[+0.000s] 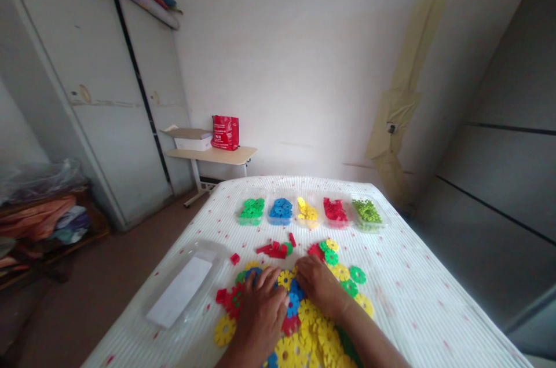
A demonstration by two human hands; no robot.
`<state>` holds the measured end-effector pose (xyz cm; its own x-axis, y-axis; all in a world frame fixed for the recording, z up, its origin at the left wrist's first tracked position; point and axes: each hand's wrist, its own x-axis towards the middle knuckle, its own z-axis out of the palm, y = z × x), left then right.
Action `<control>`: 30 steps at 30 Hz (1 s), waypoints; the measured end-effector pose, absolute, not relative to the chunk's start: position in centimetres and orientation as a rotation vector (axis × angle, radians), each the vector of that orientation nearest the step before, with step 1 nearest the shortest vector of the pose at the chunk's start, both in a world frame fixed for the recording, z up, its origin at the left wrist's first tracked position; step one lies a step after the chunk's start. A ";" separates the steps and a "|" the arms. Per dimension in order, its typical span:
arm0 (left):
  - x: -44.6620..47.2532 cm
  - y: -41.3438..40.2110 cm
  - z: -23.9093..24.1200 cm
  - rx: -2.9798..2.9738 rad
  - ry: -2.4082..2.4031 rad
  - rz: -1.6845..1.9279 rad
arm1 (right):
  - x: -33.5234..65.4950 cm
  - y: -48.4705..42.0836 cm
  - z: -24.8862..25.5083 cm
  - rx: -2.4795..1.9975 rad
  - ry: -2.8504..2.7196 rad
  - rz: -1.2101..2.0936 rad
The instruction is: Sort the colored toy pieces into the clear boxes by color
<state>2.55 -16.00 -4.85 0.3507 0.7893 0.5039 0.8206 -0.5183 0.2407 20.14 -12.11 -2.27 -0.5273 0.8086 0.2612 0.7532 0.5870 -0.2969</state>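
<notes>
A pile of flat, notched plastic snowflake discs in yellow [307, 311], blue [293, 304], red and green lies in front of me. My left hand [263, 304] rests palm down on the pile's left side, its fingers apart. On the far side, my right hand [320, 285] bends its fingers down among the discs, close together; its fingertips are hidden, so I cannot make out what they hold. Loose green discs [357, 274] lie right of it. Red block-like pieces [276, 250] are scattered beyond both hands.
Across the table stand clear boxes of green [252, 211], blue [280, 211], yellow [307, 211], red [335, 211] and light green pieces [367, 211]. A clear tray with a white card [182, 288] lies left. Behind is a side table [212, 155] with a red bag [226, 132].
</notes>
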 end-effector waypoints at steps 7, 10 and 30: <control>2.6 -16.0 -4.6 -2.590 -1.478 -0.996 | 20.9 -12.4 -1.8 -1.375 -2.379 0.256; 2.7 -16.4 -4.1 -2.670 -1.447 -1.041 | 22.2 -12.2 -1.5 -1.474 -2.290 0.343; -0.3 -14.5 -5.4 -2.362 -1.566 -1.219 | 19.4 -12.2 -0.7 -1.695 -2.419 0.350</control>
